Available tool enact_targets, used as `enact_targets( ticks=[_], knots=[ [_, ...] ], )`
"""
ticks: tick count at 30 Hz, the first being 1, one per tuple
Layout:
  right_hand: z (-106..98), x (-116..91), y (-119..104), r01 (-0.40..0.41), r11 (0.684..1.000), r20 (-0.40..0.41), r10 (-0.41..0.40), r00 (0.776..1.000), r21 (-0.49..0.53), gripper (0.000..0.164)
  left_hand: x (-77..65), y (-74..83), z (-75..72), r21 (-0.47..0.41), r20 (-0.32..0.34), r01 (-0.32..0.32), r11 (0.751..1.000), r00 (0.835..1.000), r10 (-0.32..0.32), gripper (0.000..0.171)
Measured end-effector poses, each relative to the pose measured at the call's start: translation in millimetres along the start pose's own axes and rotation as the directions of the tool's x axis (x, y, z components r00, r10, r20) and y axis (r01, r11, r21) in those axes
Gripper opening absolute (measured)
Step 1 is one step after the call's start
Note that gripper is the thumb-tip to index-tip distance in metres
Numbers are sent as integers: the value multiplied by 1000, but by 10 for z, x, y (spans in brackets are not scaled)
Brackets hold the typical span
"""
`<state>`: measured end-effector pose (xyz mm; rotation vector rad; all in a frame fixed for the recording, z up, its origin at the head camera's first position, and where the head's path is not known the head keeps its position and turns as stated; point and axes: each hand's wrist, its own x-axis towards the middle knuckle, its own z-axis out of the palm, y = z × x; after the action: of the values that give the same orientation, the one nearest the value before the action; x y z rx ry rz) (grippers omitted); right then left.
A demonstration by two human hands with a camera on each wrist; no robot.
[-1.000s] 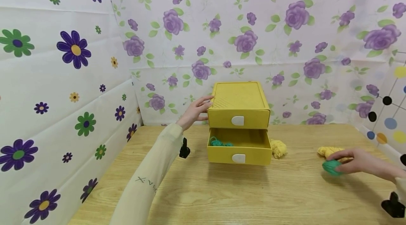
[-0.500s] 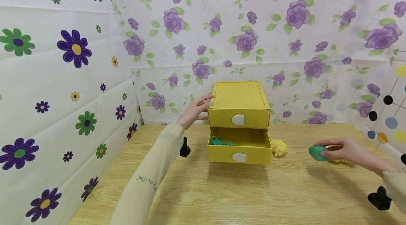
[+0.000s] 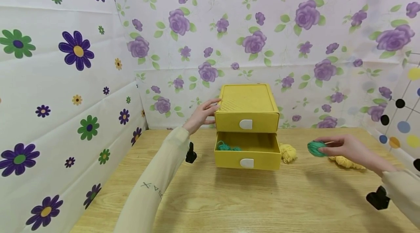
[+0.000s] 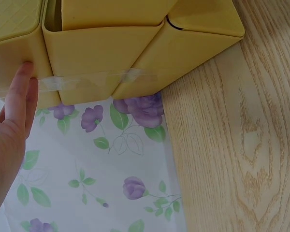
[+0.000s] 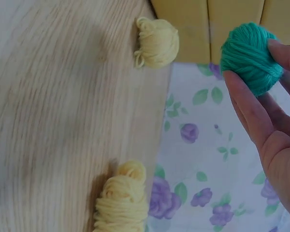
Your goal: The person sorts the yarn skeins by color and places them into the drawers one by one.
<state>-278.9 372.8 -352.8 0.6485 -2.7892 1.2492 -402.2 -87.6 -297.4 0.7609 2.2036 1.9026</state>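
In the head view my right hand [image 3: 349, 149] pinches a green yarn ball [image 3: 316, 148] between thumb and fingers, raised above the table. The same green yarn ball [image 5: 251, 58] shows large in the right wrist view. My left hand [image 3: 201, 116] rests its fingers against the left side of a yellow two-drawer box [image 3: 247, 98]; in the left wrist view the straight fingers of my left hand [image 4: 17, 104] touch the box wall. The lower drawer [image 3: 229, 160] is pulled out, with green yarn [image 3: 225, 147] lying at its left inside. The upper drawer [image 3: 226, 121] is closed.
One yellow yarn ball [image 3: 288, 153] lies just right of the box. Another bundle of yellow yarn [image 3: 347, 162] lies further right, partly behind my right hand. The wooden table [image 3: 210, 204] meets flowered cloth walls [image 3: 197, 50] at the back and sides.
My right hand has moved left and up with the green yarn ball, from beside the right-hand yellow yarn toward the box. My left hand has stayed on the box.
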Motion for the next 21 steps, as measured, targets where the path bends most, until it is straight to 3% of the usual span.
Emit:
enact_targets(
  ticks=[5, 10, 15, 21],
  knots=[
    [30, 69, -108, 45, 998, -61, -47, 997, -36, 42, -5, 3, -1, 11, 1, -1, 1000, 1000, 1, 45],
    [61, 120, -237, 14, 997, -103, -22, 994, -78, 46, -1, 2, -2, 9, 1, 2, 1000, 1000, -2, 45],
    [91, 162, -369, -3, 996, -111, -7, 994, -91, 48, 0, 3, -1, 4, 2, 2, 1000, 1000, -2, 45],
    [151, 225, -537, 45, 996, -116, -53, 992, -72, 43, -2, -6, -6, -2, 11, -5, 1000, 1000, 5, 46]
  ],
)
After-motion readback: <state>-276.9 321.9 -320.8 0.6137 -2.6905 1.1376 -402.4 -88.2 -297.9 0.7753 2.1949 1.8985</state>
